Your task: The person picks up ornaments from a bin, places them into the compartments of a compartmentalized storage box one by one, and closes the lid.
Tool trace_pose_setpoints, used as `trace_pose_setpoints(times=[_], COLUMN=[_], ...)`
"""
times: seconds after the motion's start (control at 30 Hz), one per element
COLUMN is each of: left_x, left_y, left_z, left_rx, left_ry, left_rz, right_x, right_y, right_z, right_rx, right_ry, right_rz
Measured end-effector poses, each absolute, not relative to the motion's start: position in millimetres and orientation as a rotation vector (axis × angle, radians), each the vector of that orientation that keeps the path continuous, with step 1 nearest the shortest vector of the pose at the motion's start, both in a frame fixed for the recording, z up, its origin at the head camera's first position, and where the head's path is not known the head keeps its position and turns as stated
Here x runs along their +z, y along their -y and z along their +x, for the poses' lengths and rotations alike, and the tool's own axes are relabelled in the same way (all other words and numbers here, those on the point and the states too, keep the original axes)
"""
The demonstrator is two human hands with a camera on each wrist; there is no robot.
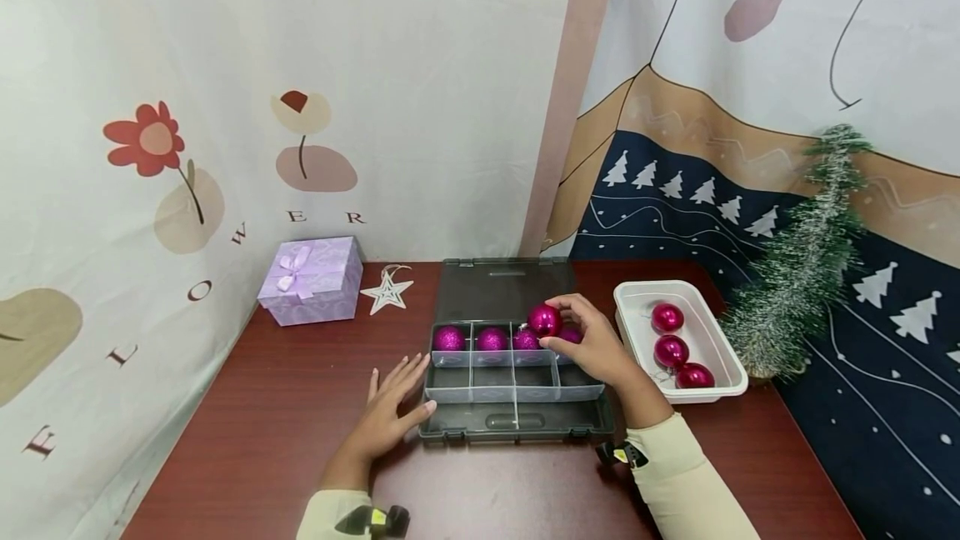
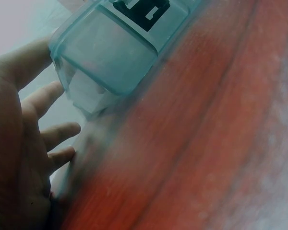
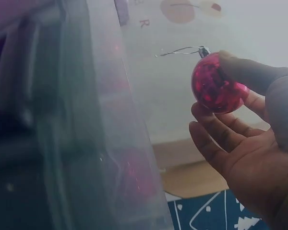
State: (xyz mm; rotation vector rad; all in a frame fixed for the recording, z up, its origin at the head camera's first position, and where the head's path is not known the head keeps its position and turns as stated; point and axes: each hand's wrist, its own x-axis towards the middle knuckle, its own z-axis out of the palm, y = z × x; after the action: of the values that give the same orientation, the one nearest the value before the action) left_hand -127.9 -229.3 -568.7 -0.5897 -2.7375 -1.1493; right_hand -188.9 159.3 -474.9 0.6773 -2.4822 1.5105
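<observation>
A shiny magenta Christmas ball (image 1: 544, 320) is pinched between the thumb and fingers of my right hand (image 1: 592, 344), above the back row of the divided plastic box (image 1: 491, 417). Its silver cap and hanging loop show in the right wrist view, on the ball (image 3: 216, 84). Glittery purple balls (image 1: 449, 338) sit in the back compartments, one partly hidden behind my right hand. At the box's left side my left hand (image 1: 390, 411) rests with its fingers spread; in the left wrist view its fingers are beside the clear box wall (image 2: 105, 52).
A white tray (image 1: 626, 307) with three shiny magenta balls (image 1: 671, 352) stands right of the box. Behind it rises a small tinsel tree (image 1: 802, 273). A lilac gift box (image 1: 318, 286) and a white star ornament (image 1: 387, 291) are at the back left. The box's dark lid (image 1: 502, 290) lies open backward.
</observation>
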Motion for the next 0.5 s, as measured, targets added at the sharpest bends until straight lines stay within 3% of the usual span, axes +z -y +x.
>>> trace_pose_setpoints(times=[0.5], left_x=[-570.4], left_y=[231.3], left_z=[-129.6], left_rx=[-1.169], left_ry=[2.751], left_rz=[-0.589], right_x=[-478.2], right_y=[-121.6], right_z=[-187.9], right_rx=[1.562], right_ry=[2.497], right_rz=[0.77])
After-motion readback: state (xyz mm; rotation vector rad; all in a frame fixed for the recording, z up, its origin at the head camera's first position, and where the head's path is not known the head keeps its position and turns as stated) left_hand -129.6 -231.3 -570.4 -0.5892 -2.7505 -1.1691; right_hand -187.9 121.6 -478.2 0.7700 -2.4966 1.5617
